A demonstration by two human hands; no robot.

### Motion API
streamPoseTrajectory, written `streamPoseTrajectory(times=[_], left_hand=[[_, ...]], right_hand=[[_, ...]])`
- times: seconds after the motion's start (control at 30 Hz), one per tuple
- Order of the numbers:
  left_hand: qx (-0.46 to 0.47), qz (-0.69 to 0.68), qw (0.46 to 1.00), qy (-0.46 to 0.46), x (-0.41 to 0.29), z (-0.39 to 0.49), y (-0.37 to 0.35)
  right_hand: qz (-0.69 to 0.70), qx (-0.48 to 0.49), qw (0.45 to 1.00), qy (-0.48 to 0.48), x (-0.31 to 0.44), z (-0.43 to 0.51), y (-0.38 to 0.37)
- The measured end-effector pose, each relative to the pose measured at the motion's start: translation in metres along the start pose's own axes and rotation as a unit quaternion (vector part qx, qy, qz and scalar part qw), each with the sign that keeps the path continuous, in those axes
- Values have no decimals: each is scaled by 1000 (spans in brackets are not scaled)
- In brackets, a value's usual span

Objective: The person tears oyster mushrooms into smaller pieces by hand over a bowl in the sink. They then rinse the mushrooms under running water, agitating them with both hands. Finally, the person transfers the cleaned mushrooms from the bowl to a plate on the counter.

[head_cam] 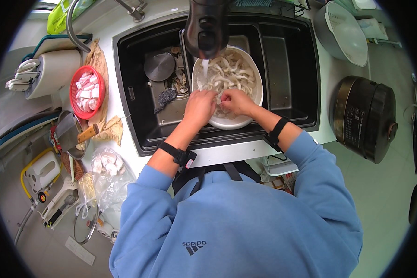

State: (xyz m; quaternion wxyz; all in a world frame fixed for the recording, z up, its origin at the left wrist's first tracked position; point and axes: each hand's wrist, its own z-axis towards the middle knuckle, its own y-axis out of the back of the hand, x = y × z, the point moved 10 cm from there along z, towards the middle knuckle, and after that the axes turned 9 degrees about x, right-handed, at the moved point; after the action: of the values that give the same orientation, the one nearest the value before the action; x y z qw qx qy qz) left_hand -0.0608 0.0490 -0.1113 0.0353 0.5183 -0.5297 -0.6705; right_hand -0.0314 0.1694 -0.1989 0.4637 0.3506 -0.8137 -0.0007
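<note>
A white oval basin [259,83] stands in the black double sink [128,114], filled with water and pale, whitish strips of food [234,71], perhaps squid or tripe. Water runs into it from the black tap head [207,31] above. My left hand [202,104] is at the basin's near left side, its fingers bent over the strips. Close beside it, my right hand [237,101] pinches a small pale piece between thumb and fingers. The left fingertips are partly hidden, so whether they grip anything is unclear.
Left in the sink lie a metal strainer lid [159,66] and a dark scouring pad [165,99]. A red basket of cut meat [87,93], a cleaver [69,133] and a knife block [52,74] stand left. Right are a grey basin [340,34] and a rice cooker [363,118].
</note>
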Motion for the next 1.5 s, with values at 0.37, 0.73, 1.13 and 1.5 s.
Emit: streamPoseTrajectory(times=[0.37, 0.73, 1.13, 1.5], left_hand=[[44, -341, 921, 182, 29, -6, -21], [15, -515, 829, 217, 42, -5, -38], [17, -646, 727, 233, 38, -2, -43], [-9, -698, 666, 263, 31, -4, -50]], right_hand=[[283, 18, 958, -46, 19, -19, 9], [103, -81, 990, 54, 51, -33, 36], [113, -124, 981, 98, 63, -43, 50], [256, -175, 950, 37, 46, -46, 66]])
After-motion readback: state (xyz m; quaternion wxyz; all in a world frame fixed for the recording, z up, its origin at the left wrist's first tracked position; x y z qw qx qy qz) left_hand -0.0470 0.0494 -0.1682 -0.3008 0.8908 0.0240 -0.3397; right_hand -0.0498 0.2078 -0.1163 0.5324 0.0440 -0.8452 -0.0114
